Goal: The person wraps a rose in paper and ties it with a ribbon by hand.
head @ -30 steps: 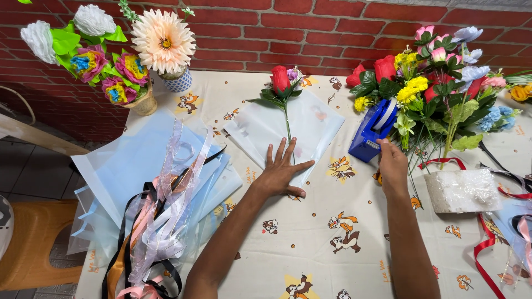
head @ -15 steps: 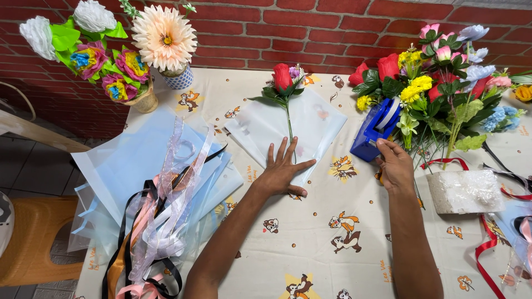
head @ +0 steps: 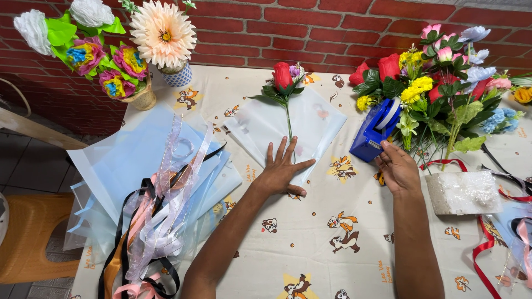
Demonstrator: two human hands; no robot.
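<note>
A: Status of the left hand (head: 281,173)?

B: Flat, fingers spread, palm down on the near corner of the pale wrapping sheet (head: 310,119). Grip released; it pins the sheet to the bench (head: 310,249). Unchanged over the last second.

A: And the red rose (head: 282,75)?

B: Lying on the sheet, bloom toward the brick wall, stem running down to just above the left fingertips. Not held.

A: Right hand (head: 398,170)?

B: It has shifted slightly toward the blue tape dispenser (head: 374,132). Fingertips now touch the dispenser's near end. Whether they pinch tape, I cannot tell; the fingers curl loosely.

A: Meaning?

B: My reading: the sheet is being held in position while tape is drawn.

A: Surroundings?

B: Mixed flower bunch (head: 443,88) just behind the dispenser; ribbons (head: 160,221) on blue sheets, well left.
</note>
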